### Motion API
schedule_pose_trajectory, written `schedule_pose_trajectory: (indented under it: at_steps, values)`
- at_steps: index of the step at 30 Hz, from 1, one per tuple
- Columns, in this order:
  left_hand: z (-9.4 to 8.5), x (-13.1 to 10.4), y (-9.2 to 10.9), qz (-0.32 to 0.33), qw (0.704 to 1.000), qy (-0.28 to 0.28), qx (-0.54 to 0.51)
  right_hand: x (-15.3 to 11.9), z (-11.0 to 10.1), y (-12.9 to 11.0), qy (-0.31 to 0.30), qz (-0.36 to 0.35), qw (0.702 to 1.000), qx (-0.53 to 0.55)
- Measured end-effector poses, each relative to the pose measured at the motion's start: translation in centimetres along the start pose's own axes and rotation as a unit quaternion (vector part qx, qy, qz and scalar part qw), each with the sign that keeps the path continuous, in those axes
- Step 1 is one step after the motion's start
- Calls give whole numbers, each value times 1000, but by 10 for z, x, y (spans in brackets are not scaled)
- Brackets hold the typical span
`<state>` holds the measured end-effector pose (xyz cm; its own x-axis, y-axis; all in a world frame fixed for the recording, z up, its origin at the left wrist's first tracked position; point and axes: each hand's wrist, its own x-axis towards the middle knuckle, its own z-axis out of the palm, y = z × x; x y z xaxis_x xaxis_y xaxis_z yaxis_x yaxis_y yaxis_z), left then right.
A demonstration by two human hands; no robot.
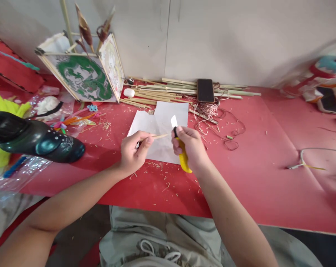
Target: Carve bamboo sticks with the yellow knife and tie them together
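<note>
My left hand is closed on a thin, pale wooden stick, whose pointed end faces right. My right hand grips a yellow utility knife, its short blade sticking up above the fist. The stick's tip lies just left of the knife, with a small gap to my fingers. Beneath both hands, white paper rests on the red table. Small wood shavings are scattered on the table around the paper.
Behind the paper lie several bamboo sticks, a black phone and tangled string. A dark bottle and a dragon-painted paper box stand or lie at left. Wire-like glasses are at right.
</note>
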<state>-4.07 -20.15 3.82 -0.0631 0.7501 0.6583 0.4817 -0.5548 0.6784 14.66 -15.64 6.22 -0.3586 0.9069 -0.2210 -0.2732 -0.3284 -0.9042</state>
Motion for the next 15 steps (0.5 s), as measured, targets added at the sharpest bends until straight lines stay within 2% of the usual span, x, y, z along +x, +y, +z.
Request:
schedule_pose_trajectory:
  at_steps: [2, 4, 8, 11, 15]
  values:
    - [-1, -1, 3, 17, 1000, 3, -16, 2, -4, -1, 32, -11, 999, 21]
    - [0, -1, 4, 17, 1000, 0, -21, 2, -4, -2, 11, -8, 999, 30]
    - [4, 2, -3, -44, 999, 1, -32, -4, 6, -1, -52, 11, 998, 33]
    - [6, 6, -8, -96, 993, 13, -63, -7, 9, 0, -57, 10, 998, 32]
    - [6, 6, -7, -124, 989, 2, -81, -7, 9, 1, -92, 16, 996, 11]
